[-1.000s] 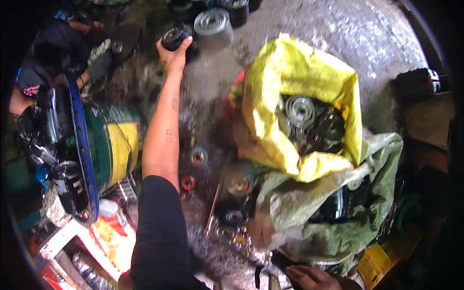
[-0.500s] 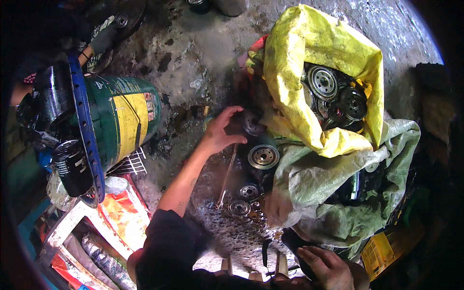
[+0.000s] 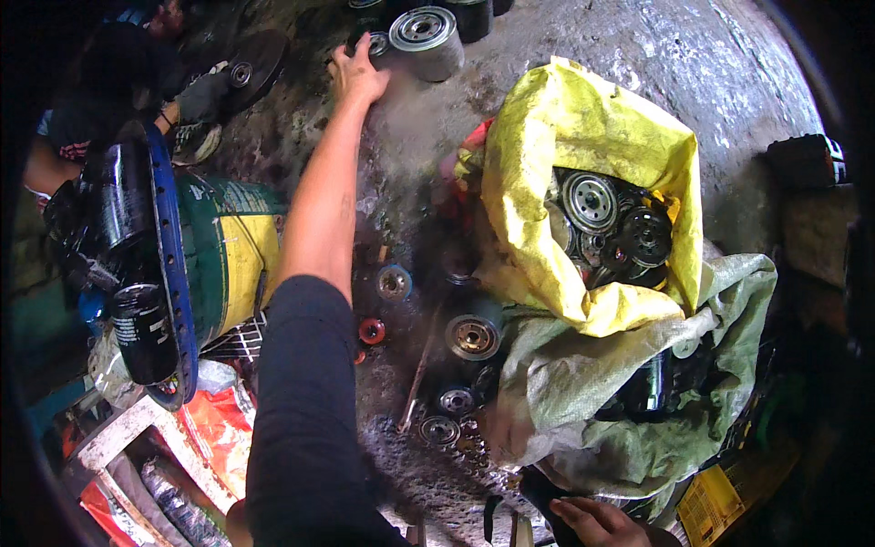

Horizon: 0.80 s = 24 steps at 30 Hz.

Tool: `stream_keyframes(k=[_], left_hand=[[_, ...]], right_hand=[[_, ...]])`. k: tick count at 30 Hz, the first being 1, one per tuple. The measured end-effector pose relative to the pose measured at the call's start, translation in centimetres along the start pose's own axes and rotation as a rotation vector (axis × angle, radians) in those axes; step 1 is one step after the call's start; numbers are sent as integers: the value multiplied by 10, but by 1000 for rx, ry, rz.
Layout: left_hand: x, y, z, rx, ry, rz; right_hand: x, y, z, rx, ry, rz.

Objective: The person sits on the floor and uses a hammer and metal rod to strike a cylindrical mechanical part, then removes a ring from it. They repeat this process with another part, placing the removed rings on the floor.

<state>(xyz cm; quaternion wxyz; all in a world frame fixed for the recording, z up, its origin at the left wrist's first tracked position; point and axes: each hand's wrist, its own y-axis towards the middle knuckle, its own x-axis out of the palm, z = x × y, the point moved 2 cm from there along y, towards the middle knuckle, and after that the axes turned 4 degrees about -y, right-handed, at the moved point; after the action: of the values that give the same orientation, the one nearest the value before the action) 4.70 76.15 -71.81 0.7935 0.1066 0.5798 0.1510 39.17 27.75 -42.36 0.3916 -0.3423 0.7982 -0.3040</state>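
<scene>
My left hand (image 3: 359, 75) is stretched out to the far middle of the ground, fingers apart. It is at a small dark oil filter (image 3: 376, 43); whether the fingers press on it I cannot tell. Right beside that stands a larger grey oil filter (image 3: 427, 44). At the lower edge, my right hand (image 3: 597, 525) has its fingers curled over a black elongated thing (image 3: 544, 500), whose kind does not show. Several more filters stand below the yellow sack, among them a brownish-topped one (image 3: 474, 337).
A yellow sack (image 3: 519, 182) full of filters gapes at right, with a pale woven sack (image 3: 547, 401) below. A green drum (image 3: 205, 246) with a blue rim lies left, black filters by it. A co-worker's gloved hand (image 3: 202, 96) is at far left. A rod (image 3: 421, 369) lies mid-floor.
My left hand has gone from beside the yellow sack up to the far filters, with nothing in it. The view has tilted farther ahead. My right hand stays at the black thing.
</scene>
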Motion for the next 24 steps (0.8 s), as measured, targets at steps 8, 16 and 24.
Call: stream_keyframes(k=[8,16,24], left_hand=[[17,9,4,-135,255,-141],[-32,-64,14,-95,-39,-19],[-175,-208,-3,306,-192,-172]], right_hand=[[-4,-3,-6,35,57,4],[1,-2,-16,91,48,-53],[-3,17,-28,-27,-30,-92]])
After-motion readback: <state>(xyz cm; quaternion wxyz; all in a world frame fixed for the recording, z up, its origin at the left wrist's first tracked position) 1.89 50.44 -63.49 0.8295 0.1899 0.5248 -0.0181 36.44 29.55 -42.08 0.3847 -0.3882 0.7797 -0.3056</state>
